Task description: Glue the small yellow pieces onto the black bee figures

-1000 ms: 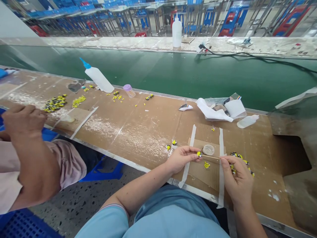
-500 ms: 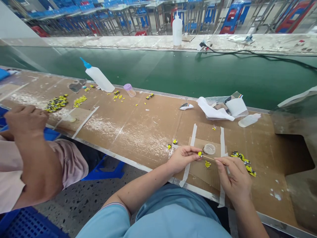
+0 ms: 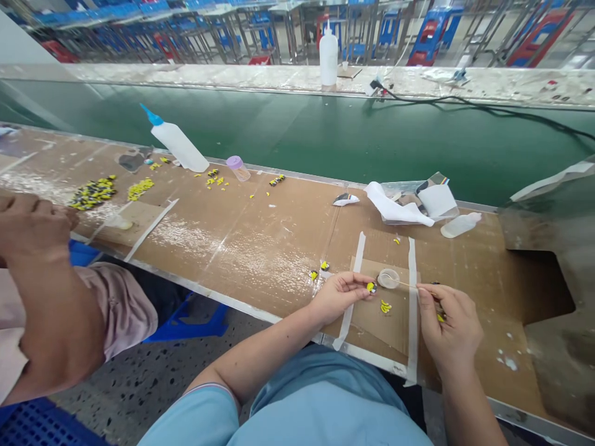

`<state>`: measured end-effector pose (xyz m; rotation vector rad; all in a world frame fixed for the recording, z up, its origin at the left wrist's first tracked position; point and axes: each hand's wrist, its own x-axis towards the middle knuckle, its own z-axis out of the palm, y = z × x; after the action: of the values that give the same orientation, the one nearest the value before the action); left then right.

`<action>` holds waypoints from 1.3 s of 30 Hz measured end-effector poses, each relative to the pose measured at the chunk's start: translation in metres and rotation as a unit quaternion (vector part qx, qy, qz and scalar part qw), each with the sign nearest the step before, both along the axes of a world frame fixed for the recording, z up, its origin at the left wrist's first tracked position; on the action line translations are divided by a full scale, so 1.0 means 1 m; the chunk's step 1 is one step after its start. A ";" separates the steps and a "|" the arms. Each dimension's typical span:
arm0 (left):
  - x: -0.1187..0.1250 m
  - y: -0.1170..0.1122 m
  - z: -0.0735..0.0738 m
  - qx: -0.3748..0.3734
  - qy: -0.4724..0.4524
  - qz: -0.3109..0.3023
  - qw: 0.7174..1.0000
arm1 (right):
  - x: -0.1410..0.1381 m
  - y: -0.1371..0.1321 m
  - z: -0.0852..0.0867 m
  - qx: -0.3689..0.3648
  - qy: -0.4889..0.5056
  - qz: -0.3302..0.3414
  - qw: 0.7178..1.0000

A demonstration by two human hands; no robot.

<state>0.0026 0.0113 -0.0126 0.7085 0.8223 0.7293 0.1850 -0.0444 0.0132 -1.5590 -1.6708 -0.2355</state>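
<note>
My left hand (image 3: 341, 296) pinches a small yellow and black piece (image 3: 371, 287) between thumb and fingers, over a cardboard pad. My right hand (image 3: 450, 328) is closed on a thin wooden stick (image 3: 403, 284), whose far end reaches into a small round clear dish (image 3: 388, 279). Below the dish lie several little yellow curved pieces (image 3: 385, 306). Two more yellow and black pieces (image 3: 319, 270) rest left of my left hand. A pile of such pieces (image 3: 440, 313) is mostly hidden behind my right hand.
White tape strips (image 3: 412, 310) border the pad. A plastic tray with white paper (image 3: 400, 207) and a small white bottle (image 3: 460, 225) stand behind. On the left are a blue-tipped bottle (image 3: 179, 145), a purple-lidded jar (image 3: 238, 168), piles of yellow pieces (image 3: 94, 192) and a co-worker's arm (image 3: 51, 297).
My right hand has moved slightly right, and the stick's tip has gone from the piece in my left hand to the dish. My left hand still holds its piece.
</note>
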 end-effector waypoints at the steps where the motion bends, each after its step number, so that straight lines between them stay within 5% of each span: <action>1: 0.000 0.000 -0.001 0.006 0.000 0.001 1.000 | 0.001 0.002 -0.001 -0.002 -0.014 0.003 1.000; 7: -0.001 0.001 -0.002 0.018 -0.002 0.008 1.000 | 0.002 0.004 -0.009 -0.008 -0.035 0.022 0.999; 17: 0.001 0.000 0.001 -0.001 -0.015 0.020 1.000 | -0.009 -0.005 -0.004 -0.047 0.131 0.025 0.990; 39: 0.000 0.001 0.000 0.006 -0.015 0.012 1.000 | -0.010 -0.006 -0.007 -0.056 0.108 0.029 0.992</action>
<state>0.0022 0.0118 -0.0122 0.6985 0.8004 0.7649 0.1749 -0.0499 0.0062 -1.5541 -1.5777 0.0573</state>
